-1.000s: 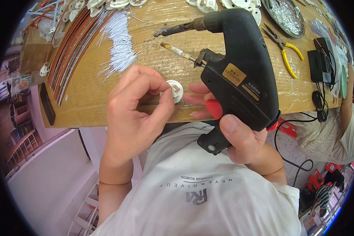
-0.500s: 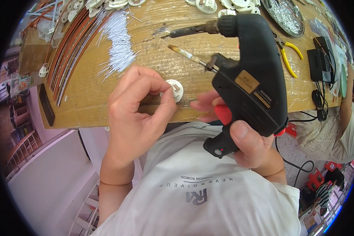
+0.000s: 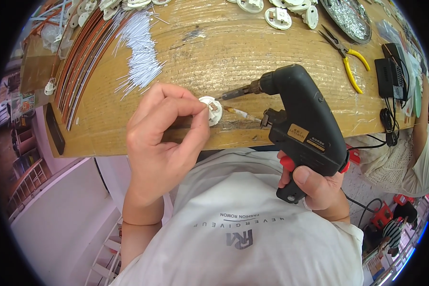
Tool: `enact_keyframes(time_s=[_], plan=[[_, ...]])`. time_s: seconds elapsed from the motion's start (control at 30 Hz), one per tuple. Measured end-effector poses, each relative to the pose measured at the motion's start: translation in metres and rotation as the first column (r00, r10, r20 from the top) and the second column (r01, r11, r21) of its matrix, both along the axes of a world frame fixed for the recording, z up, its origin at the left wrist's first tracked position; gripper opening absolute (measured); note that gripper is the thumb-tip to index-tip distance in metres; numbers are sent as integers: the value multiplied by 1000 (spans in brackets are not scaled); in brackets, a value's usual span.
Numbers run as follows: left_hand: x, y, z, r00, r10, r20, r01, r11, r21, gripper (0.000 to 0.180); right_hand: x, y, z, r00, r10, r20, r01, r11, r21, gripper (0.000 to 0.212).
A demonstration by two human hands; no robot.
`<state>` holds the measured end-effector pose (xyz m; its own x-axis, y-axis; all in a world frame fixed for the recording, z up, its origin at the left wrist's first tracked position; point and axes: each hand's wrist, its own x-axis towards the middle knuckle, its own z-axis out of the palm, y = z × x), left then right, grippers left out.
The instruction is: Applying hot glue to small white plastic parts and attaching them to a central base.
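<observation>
A small round white plastic part (image 3: 214, 112) with copper-coloured metal pieces lies near the table's front edge. My left hand (image 3: 169, 128) is closed in a pinch, thumb and forefinger at the part's left edge. Whatever sits between those fingertips is hidden. In my right hand (image 3: 314, 183) is a black soldering gun (image 3: 305, 124) with a red trigger, gripped by its handle. Its upper dark nozzle reaches the part's upper right edge. The lower, brownish tip (image 3: 240, 113) points at the right side of the part, close to it.
Cut white wires (image 3: 143, 59) lie in a pile beside long brown and grey strands (image 3: 88, 57). More round white parts (image 3: 278, 18) stand along the back. Yellow-handled pliers (image 3: 350, 62), a dark tray of silvery bits (image 3: 350, 21) and a black power box (image 3: 391, 74) are at the right.
The soldering gun has come down and toward me, its tips moving to the white part. My right fingers have closed round the handle near the trigger. My left hand has barely moved.
</observation>
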<state>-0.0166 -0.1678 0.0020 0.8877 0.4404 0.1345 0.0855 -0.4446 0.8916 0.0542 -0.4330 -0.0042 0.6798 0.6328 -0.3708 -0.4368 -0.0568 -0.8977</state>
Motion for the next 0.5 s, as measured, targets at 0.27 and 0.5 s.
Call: enact_keyframes(time_s=[0.27, 0.5], plan=[[0, -1, -2, 1000, 7, 5, -7, 1000, 0, 11, 1, 18, 6, 992, -79, 98, 76, 997, 33, 19], [-1, -1, -2, 1000, 18, 12, -18, 1000, -8, 12, 0, 19, 7, 993, -89, 76, 86, 996, 35, 18]])
